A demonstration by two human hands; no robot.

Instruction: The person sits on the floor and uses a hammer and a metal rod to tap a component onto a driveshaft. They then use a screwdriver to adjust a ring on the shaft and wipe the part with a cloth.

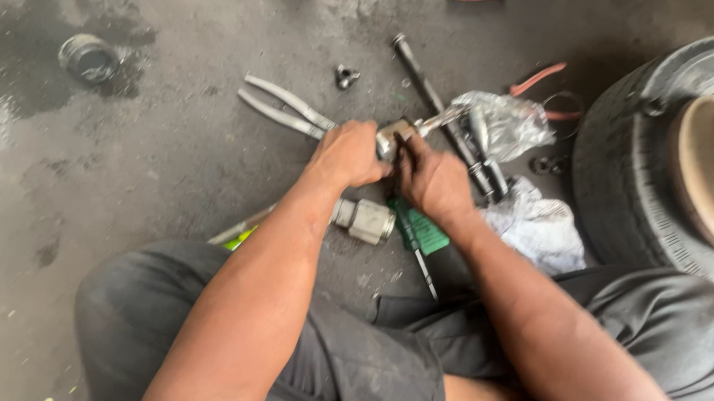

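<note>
Hands meet over a small metal part (396,132) above the concrete floor (134,169): left hand (349,155) closed around it, right hand (433,180) pinching its near edge. Pliers (284,108) lie just left of the part, a metal cylinder (365,219) below it, a tyre (633,175) well to its right.

Flat, dim daylight with soft shadows; the whole view is motion-blurred.

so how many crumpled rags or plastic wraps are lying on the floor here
2. A crumpled clear plastic wrap lies just beyond the right hand, over the long metal tools. A crumpled white cloth rag lies beside the black rubber tyre. More may be hidden under the arms.
</note>
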